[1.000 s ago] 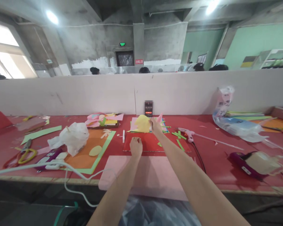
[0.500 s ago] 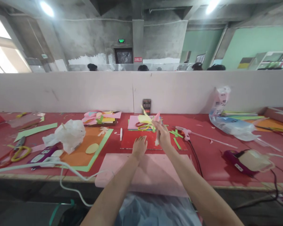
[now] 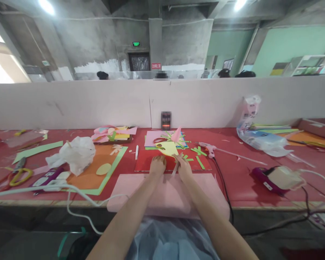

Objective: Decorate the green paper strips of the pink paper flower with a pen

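A piece of yellow paper (image 3: 170,147) is tilted up over the red sheet (image 3: 144,163) in front of me. My right hand (image 3: 184,167) pinches its lower right corner, and a whitish strip (image 3: 174,169) hangs by those fingers. Palm down on the red sheet lies my left hand (image 3: 157,166), its fingertips by the paper's lower left edge; their exact contact is hard to make out. Just behind the yellow paper stands a pink paper cone (image 3: 176,135). Scissors with red and yellow handles (image 3: 159,143) lie partly hidden behind the paper.
Green paper strips (image 3: 199,151) and a pink glue gun (image 3: 210,150) with a cord lie to the right. A white pen (image 3: 137,152) and orange paper (image 3: 90,169) are on the left, near a crumpled white bag (image 3: 82,153). A pale partition (image 3: 111,104) borders the table.
My right hand has come down and towards me, away from the pink cone, which now stands behind. The yellow paper has shifted nearer to my hands. My left hand has hardly moved.
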Demonstrator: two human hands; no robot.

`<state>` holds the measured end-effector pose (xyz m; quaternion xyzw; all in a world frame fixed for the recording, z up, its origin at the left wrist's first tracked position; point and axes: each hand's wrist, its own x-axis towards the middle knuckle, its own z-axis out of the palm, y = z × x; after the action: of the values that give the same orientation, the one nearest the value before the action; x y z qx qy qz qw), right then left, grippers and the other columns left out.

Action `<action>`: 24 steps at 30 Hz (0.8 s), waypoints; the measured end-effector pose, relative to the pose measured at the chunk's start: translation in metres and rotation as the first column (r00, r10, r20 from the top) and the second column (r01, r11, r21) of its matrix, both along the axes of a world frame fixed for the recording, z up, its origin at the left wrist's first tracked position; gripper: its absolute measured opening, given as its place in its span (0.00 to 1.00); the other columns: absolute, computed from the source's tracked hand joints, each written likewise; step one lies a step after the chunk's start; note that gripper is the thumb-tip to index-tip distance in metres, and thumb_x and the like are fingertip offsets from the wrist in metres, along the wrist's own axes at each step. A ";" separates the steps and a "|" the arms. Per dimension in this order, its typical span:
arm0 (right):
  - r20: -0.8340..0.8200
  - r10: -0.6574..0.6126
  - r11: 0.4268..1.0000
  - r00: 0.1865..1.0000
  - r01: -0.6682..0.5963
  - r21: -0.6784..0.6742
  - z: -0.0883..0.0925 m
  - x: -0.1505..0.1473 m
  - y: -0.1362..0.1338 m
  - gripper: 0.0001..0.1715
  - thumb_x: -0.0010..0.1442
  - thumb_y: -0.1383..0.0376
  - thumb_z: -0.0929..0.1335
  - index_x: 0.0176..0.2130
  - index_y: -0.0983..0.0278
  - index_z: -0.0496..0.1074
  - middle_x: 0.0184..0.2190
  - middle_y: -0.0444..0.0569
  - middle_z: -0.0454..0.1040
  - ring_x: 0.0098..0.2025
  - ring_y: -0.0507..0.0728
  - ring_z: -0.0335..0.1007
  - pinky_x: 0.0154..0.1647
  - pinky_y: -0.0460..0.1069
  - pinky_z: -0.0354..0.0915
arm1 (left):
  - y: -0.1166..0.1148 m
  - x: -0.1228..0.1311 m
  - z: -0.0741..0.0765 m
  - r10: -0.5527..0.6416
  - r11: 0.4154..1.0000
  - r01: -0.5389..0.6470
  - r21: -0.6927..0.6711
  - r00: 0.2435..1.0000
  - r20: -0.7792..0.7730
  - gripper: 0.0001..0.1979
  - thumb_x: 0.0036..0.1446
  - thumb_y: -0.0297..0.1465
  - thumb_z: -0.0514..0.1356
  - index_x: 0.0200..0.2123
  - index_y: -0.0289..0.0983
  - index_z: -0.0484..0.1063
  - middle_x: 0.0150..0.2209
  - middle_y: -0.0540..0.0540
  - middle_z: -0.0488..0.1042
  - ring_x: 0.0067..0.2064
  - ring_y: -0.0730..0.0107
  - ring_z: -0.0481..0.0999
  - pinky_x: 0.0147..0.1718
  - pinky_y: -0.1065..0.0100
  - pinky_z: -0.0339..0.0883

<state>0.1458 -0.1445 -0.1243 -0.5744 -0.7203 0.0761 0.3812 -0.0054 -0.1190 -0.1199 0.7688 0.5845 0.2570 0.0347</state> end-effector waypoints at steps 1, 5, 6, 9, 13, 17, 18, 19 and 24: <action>-0.009 -0.005 1.000 1.000 0.005 0.005 0.000 0.001 0.001 0.33 0.52 0.79 0.55 0.52 0.60 0.67 0.49 0.48 0.70 0.51 0.55 0.63 0.52 0.50 0.58 | -0.001 0.000 0.000 -0.002 1.000 0.002 0.009 1.000 -0.004 0.13 0.60 0.34 0.54 0.47 0.36 0.66 0.48 0.42 0.68 0.45 0.64 0.70 0.43 0.57 0.66; -0.029 0.019 1.000 0.999 -0.019 -0.002 -0.001 -0.001 0.002 0.34 0.49 0.80 0.57 0.50 0.59 0.69 0.49 0.46 0.71 0.51 0.55 0.64 0.53 0.50 0.59 | 0.000 -0.001 0.002 -0.010 0.999 0.010 0.036 1.000 -0.003 0.13 0.60 0.34 0.55 0.47 0.36 0.66 0.48 0.42 0.68 0.46 0.64 0.70 0.44 0.56 0.66; -0.035 0.028 1.000 0.999 -0.028 -0.004 0.000 -0.002 0.001 0.34 0.49 0.80 0.57 0.50 0.58 0.69 0.48 0.46 0.71 0.51 0.55 0.65 0.53 0.50 0.59 | 0.000 -0.002 0.003 -0.014 0.999 0.014 0.038 1.000 0.002 0.13 0.60 0.34 0.55 0.46 0.36 0.66 0.48 0.42 0.68 0.46 0.64 0.70 0.44 0.56 0.66; -0.057 0.048 0.999 0.997 -0.049 -0.009 0.002 -0.005 -0.001 0.32 0.52 0.79 0.56 0.52 0.60 0.67 0.48 0.47 0.71 0.51 0.55 0.65 0.53 0.50 0.59 | 0.000 -0.002 0.003 -0.035 0.999 0.034 0.034 0.999 0.034 0.13 0.60 0.34 0.54 0.47 0.36 0.66 0.49 0.42 0.67 0.46 0.63 0.70 0.45 0.55 0.65; -0.078 0.110 0.993 0.991 -0.113 -0.035 0.007 -0.009 -0.008 0.32 0.54 0.78 0.55 0.56 0.59 0.62 0.50 0.46 0.70 0.51 0.54 0.66 0.51 0.48 0.61 | -0.002 -0.002 0.002 -0.059 0.998 0.059 0.001 0.992 0.114 0.13 0.60 0.34 0.54 0.47 0.36 0.66 0.50 0.42 0.66 0.48 0.63 0.69 0.46 0.55 0.65; -0.060 0.220 0.971 0.974 -0.224 -0.079 0.010 -0.015 -0.012 0.38 0.50 0.81 0.56 0.56 0.57 0.62 0.54 0.43 0.67 0.53 0.53 0.64 0.53 0.47 0.59 | -0.006 0.001 -0.001 -0.066 0.995 0.083 -0.058 0.966 0.249 0.12 0.60 0.34 0.54 0.46 0.36 0.67 0.47 0.43 0.68 0.45 0.65 0.71 0.43 0.57 0.67; -0.054 0.232 0.968 0.971 -0.236 -0.091 0.010 -0.016 -0.013 0.38 0.49 0.81 0.56 0.56 0.57 0.62 0.54 0.44 0.67 0.54 0.53 0.63 0.53 0.48 0.59 | -0.006 0.002 -0.002 -0.058 0.994 0.082 -0.068 0.954 0.294 0.12 0.60 0.34 0.54 0.46 0.36 0.67 0.47 0.43 0.69 0.44 0.65 0.71 0.42 0.58 0.67; -0.048 0.239 0.965 0.970 -0.243 -0.103 0.010 -0.016 -0.013 0.38 0.49 0.81 0.57 0.56 0.58 0.62 0.54 0.45 0.67 0.54 0.54 0.63 0.54 0.49 0.59 | -0.007 0.002 -0.002 -0.046 0.994 0.075 -0.074 0.938 0.343 0.12 0.60 0.34 0.54 0.45 0.36 0.67 0.46 0.43 0.69 0.43 0.66 0.71 0.42 0.59 0.67; -0.029 0.247 0.959 0.968 -0.249 -0.136 0.010 -0.013 -0.012 0.37 0.48 0.81 0.57 0.56 0.60 0.62 0.53 0.47 0.67 0.55 0.55 0.61 0.54 0.50 0.58 | -0.009 -0.001 0.005 0.058 0.998 -0.042 -0.041 0.812 0.581 0.13 0.61 0.35 0.54 0.46 0.36 0.67 0.46 0.43 0.69 0.44 0.65 0.72 0.43 0.58 0.67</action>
<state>0.1325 -0.1567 -0.1148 -0.5043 -0.7774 0.1766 0.3320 -0.0064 -0.1281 -0.1149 0.6375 0.5691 0.4727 0.2151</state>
